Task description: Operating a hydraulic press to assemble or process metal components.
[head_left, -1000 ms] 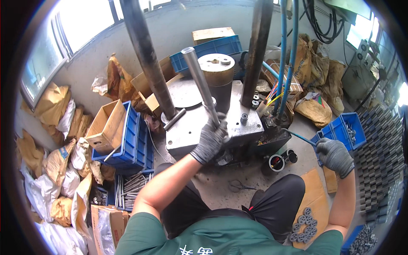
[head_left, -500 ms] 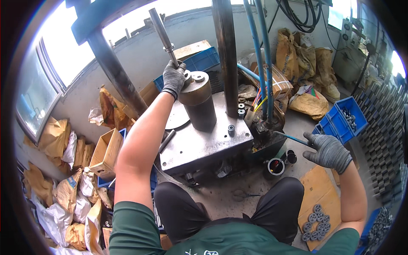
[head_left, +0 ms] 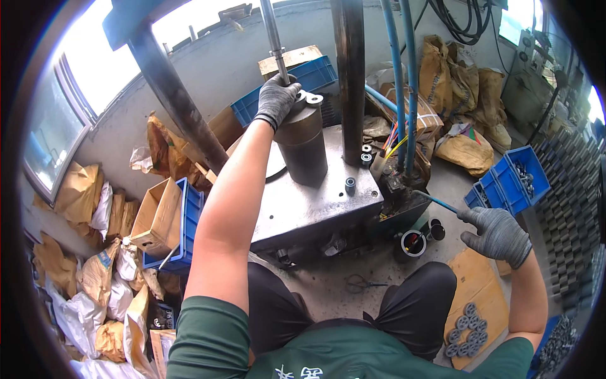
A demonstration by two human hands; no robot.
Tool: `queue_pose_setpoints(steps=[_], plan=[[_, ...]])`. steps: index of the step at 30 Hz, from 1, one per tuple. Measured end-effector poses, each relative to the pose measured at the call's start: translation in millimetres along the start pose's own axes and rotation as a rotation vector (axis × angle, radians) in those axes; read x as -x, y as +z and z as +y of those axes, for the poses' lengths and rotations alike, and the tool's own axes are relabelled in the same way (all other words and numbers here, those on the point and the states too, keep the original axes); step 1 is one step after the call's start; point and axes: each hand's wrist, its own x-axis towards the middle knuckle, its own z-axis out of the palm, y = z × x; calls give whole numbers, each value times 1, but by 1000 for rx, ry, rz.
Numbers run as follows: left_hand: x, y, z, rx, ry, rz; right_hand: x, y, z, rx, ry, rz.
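Observation:
My left hand (head_left: 278, 101), in a grey glove, is closed round the lower end of a steel rod (head_left: 271, 31) with a collar. The hand is over the top of a thick dark metal cylinder (head_left: 303, 151), where two metal rings (head_left: 314, 98) show beside my fingers. That cylinder stands on a steel machine table (head_left: 290, 221). Out to the right, my gloved right hand (head_left: 499, 235) is at the end of a thin blue lever (head_left: 442, 203), its fingers bent over it. A small bushing (head_left: 350, 186) stands on the table near its right corner.
Dark steel columns (head_left: 349, 82) and blue pipes (head_left: 409, 95) rise around the table. Blue bins (head_left: 512, 180) hold metal parts at right. Black pots (head_left: 413, 243) and toothed rings on cardboard (head_left: 486, 278) lie on the floor. Sacks (head_left: 104, 281) and a wooden box (head_left: 158, 218) crowd the left.
The rod has swung rightward and stands more upright, my left hand moving with it. My right hand remains at the lever. The whole view has shifted slightly.

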Motion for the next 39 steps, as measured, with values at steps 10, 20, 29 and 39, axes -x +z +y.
queue_pose_setpoints(steps=[10, 20, 29, 39], plan=[[-4, 5, -9, 12, 59, 24, 32, 36, -12, 26, -36, -34], [-2, 2, -5, -28, 39, 7, 66, 82, -17, -102, 148, -7], [2, 5, -2, 120, 119, 132, 60, 79, -29, -161, 254, 108], [12, 1, 10, 56, 124, 159, 61, 81, -22, -139, 237, 183]])
